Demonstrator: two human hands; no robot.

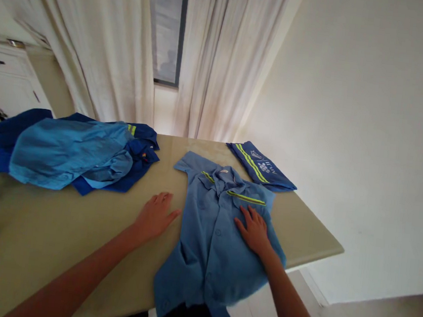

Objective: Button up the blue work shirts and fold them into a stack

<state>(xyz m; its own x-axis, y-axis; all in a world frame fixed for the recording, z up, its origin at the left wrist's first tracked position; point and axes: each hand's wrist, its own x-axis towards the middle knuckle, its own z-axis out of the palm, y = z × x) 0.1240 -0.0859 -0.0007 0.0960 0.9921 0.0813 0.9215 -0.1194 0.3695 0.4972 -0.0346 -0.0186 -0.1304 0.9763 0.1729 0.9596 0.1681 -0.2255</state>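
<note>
A light blue work shirt (210,240) with yellow-green stripes lies face up on the beige table (73,234), its hem hanging over the near edge. My right hand (254,229) rests flat and open on the shirt's right chest. My left hand (155,215) lies flat and open on the bare tabletop, just left of the shirt's left edge, thumb towards the cloth. Neither hand holds anything.
A loose pile of blue shirts (67,152) covers the table's far left. A folded dark blue garment (262,168) with yellow stripes lies at the far right corner. White curtains (216,52) and a window stand behind. A white cabinet (2,79) is at left.
</note>
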